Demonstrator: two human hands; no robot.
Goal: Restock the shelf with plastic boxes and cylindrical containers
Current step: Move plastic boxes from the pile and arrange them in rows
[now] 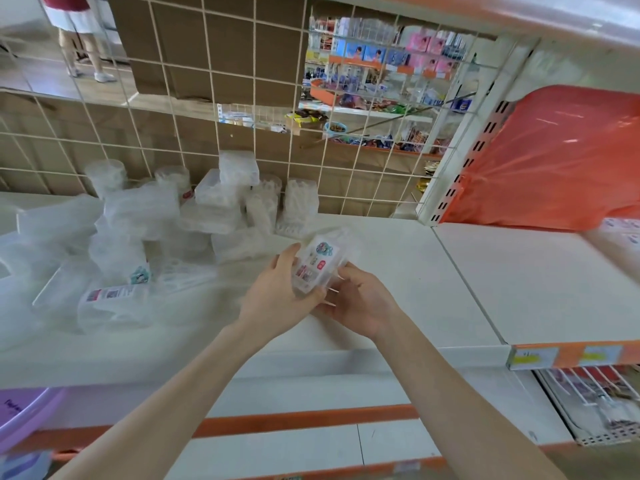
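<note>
Both my hands hold one small clear plastic box [320, 263] with a colourful label, just above the white shelf [398, 271]. My left hand [280, 296] grips its left side and underside, and my right hand [360, 303] grips its lower right end. To the left, a loose heap of clear plastic boxes [214, 202] and cylindrical containers [105, 176] lies on the shelf against the wire grid. One labelled clear box [114, 303] lies on its side at the front of the heap.
A white wire grid [242, 98] backs the shelf, with cardboard behind it. An orange plastic bag [561, 161] sits on the adjoining shelf to the right. A purple basin [24, 414] is at the lower left. A person's legs [83, 46] show at the far upper left.
</note>
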